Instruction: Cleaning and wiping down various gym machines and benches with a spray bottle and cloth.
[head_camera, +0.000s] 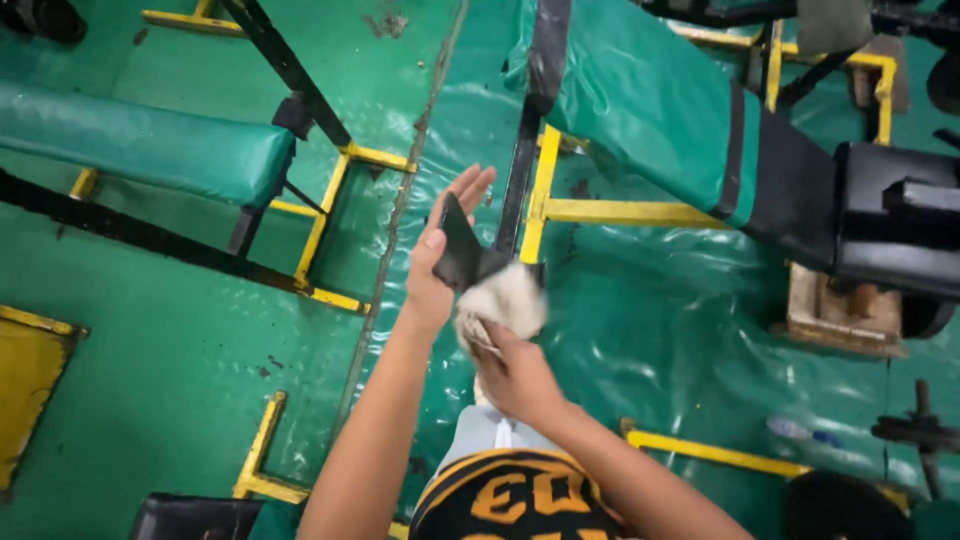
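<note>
My view: both forearms bare, no sleeves showing, no watch or bands at wrists. I see left hand (432, 270) and right hand (515, 375) ungloved, fingers (470, 185) bare, no rings I can make out. Below: black jersey-style garment with orange-yellow stripes and block lettering (510, 495); pale grey-white cloth piece (490, 430) above it.

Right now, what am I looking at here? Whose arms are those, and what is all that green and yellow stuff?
The camera sits on a person's head and looks down, so the two arms are that person's own. The left hand holds up a flat dark piece. The right hand presses a whitish cloth against it. Around them is a green floor with gym gear: a green padded bench on a yellow and black frame, and another green padded bench on the right.
</note>
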